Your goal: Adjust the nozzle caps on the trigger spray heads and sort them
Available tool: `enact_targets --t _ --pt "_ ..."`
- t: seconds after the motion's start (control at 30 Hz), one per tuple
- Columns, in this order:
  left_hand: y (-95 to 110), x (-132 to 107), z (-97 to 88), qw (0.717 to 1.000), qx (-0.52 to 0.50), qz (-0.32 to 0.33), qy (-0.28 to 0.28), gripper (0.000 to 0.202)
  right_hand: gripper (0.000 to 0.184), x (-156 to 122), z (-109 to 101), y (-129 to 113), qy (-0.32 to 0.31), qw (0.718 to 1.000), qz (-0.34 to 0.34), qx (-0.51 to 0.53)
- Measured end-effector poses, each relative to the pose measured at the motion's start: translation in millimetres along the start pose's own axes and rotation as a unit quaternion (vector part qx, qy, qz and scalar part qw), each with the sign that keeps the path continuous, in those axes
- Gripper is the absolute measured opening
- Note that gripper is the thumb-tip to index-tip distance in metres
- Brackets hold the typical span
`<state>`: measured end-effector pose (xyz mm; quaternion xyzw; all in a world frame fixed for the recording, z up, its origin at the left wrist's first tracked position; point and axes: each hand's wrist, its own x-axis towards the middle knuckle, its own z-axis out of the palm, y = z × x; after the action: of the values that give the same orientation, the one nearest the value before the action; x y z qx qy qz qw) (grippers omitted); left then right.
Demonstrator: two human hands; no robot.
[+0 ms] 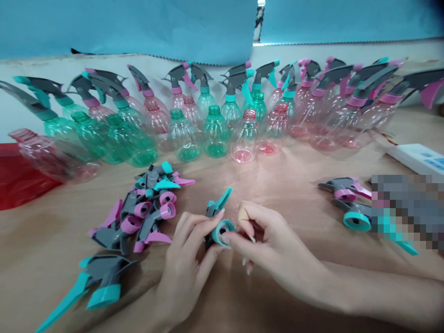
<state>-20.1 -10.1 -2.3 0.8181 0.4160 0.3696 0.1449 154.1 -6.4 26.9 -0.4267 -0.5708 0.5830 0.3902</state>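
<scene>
Holding a grey spray head (221,225) with a turquoise collar, the person's left hand (189,259) pinches it between thumb and fingers in the head view, above the near part of the table (294,185). The right hand (274,240) comes in from the other side, fingers curled, thumb tip at the collar's mouth; whether it grips something small, I can't tell from here. That piece looks like light, stiff plastic, a bit slick, and I'd guess the long trigger (222,200) is the part most easily bent. Ribbed collar or thick grey body would give the surest hold.

As for room, the table runs back to a wall, and along that far edge stand bottles with sprayers (231,111); in front of them is a row of topless bottles (216,134), thin-walled by the look of it and probably quick to tip. Toward the left edge, a heap of spray heads (142,210) sits near the left hand, with another turquoise-collared one (108,277) nearer the front left corner. Toward the right edge lie two spare heads (356,221) and a white box (421,159). The roomiest stretch is between the right hand and those heads
</scene>
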Motion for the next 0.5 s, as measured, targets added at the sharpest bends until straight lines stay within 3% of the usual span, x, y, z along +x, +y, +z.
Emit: enact_targets --t 0.1,0.27,0.5 --pt "0 0 1.5 1.000 0.010 0.004 0.015 0.027 0.032 0 1 1 0.001 1.000 -0.003 -0.002" --pt "2 1 -0.4 1.000 0.011 0.009 -0.001 0.026 0.035 2 0 -3 0.041 0.989 -0.071 -0.126" --pt "2 1 0.5 1.000 0.018 0.018 -0.006 0.018 0.033 1 -1 -9 0.032 0.978 -0.131 -0.160"
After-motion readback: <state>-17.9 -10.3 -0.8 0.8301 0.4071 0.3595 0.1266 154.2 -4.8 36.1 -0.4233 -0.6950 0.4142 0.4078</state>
